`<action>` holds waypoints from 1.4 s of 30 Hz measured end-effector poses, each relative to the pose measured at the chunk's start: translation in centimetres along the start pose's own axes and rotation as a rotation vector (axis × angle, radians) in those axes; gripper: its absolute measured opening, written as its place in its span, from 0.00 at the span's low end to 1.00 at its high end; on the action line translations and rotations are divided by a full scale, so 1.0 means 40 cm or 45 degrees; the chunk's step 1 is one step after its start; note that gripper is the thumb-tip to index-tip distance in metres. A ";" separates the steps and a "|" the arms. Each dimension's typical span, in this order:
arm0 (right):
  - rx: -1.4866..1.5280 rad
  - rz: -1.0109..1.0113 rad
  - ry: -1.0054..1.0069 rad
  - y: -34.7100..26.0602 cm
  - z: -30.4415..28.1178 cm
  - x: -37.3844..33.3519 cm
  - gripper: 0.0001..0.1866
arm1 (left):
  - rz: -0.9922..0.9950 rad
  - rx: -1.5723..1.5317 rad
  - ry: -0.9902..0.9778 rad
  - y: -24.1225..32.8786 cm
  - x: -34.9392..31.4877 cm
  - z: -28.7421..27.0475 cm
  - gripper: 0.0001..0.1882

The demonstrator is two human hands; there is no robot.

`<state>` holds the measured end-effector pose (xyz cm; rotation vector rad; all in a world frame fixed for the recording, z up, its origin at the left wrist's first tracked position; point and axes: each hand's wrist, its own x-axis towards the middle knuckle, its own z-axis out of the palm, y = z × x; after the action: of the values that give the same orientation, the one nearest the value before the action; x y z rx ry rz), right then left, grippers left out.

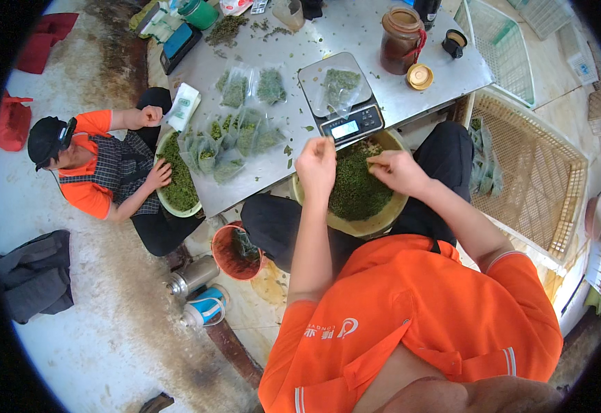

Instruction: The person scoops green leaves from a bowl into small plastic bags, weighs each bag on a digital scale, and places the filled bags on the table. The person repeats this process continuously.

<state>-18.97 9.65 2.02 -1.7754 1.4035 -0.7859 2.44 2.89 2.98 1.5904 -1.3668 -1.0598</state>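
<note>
Small packing workshop: metal table [403, 103], digital scale [357, 123], filled clear bags [271, 87], plastic crates [531, 180].

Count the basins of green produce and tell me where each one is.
2: a yellowish basin below the right hand, and a pale green basin at the table's left end, before the co-worker. Others may be hidden beneath the table.

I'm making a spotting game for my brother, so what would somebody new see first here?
Probably the big orange shirt, low in the picture. Next might come the bowl of green bits in the middle, with the right hand over it and the left hand by its left side. Then maybe the scale on the table above, with a clear bag on it.
</note>
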 end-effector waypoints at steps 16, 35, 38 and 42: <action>-0.464 -0.262 0.649 -0.036 -0.086 0.145 0.20 | 0.466 0.077 0.072 0.035 0.012 0.012 0.13; 0.304 -0.192 0.302 -0.111 -0.031 0.195 0.06 | 0.878 0.773 0.023 0.130 0.060 -0.004 0.21; 0.444 -0.088 0.321 -0.111 -0.020 0.155 0.14 | 0.855 1.067 -0.080 0.178 0.022 -0.021 0.19; -0.106 -0.149 0.643 -0.122 0.013 0.188 0.27 | 0.766 1.188 -0.293 0.202 0.017 -0.024 0.18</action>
<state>-14.31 3.08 6.01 -1.8101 1.6781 -1.3237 0.56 1.22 10.73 1.4674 -2.5183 -0.2121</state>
